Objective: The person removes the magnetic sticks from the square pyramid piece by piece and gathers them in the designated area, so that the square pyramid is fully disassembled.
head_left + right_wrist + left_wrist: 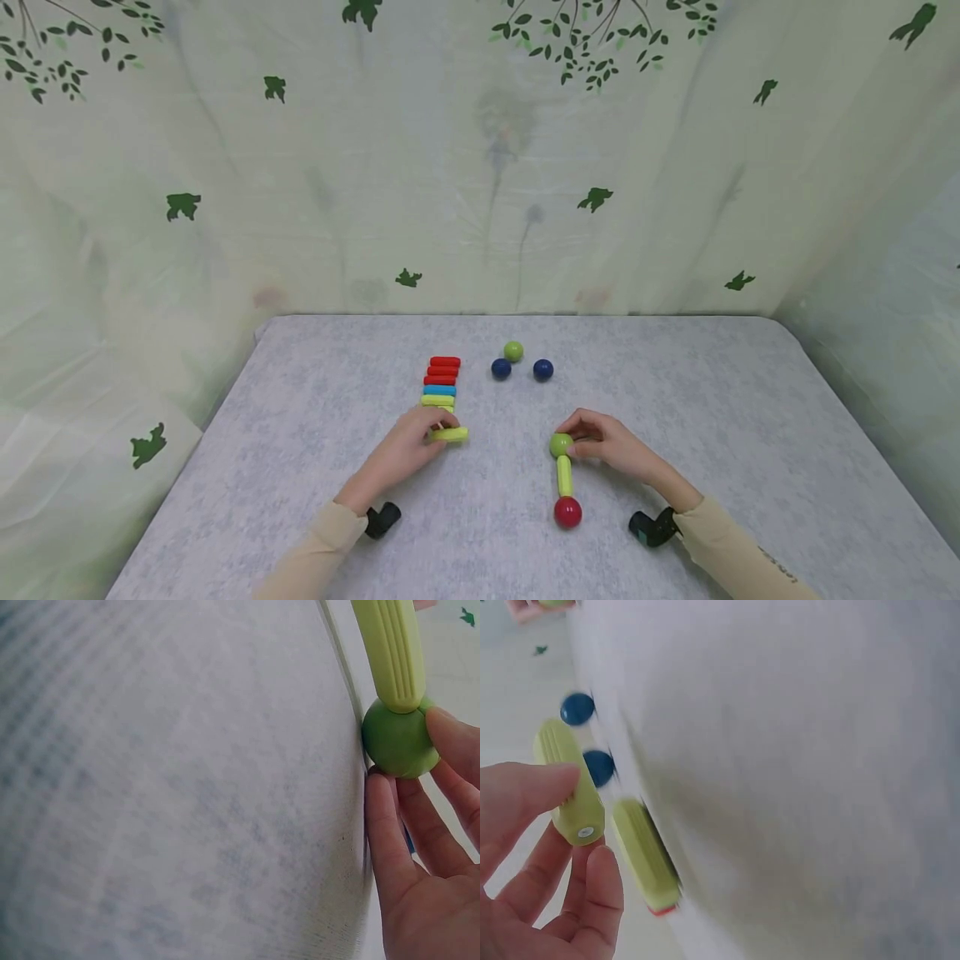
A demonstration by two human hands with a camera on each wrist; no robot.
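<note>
My left hand [411, 443] pinches a yellow-green ribbed stick [450, 434] between thumb and fingers; in the left wrist view this stick [574, 784] is tilted and shows a small metal disc at its end. With my right hand [611, 443] I grip a green ball [560, 445]. A yellow-green stick [564, 477] joins that ball to a red ball [567, 512], which lies nearer to me. The right wrist view shows the stick's end [397, 667] against the green ball [401, 742], low by the table surface.
Beyond the left hand lies a column of sticks: yellow-green ones [437, 400], a blue one [439, 390] and red ones [442, 371]. Farther back are a green ball [513, 351] and two dark blue balls [501, 368]. A grey cloth covers the table [712, 400], with a curtain behind.
</note>
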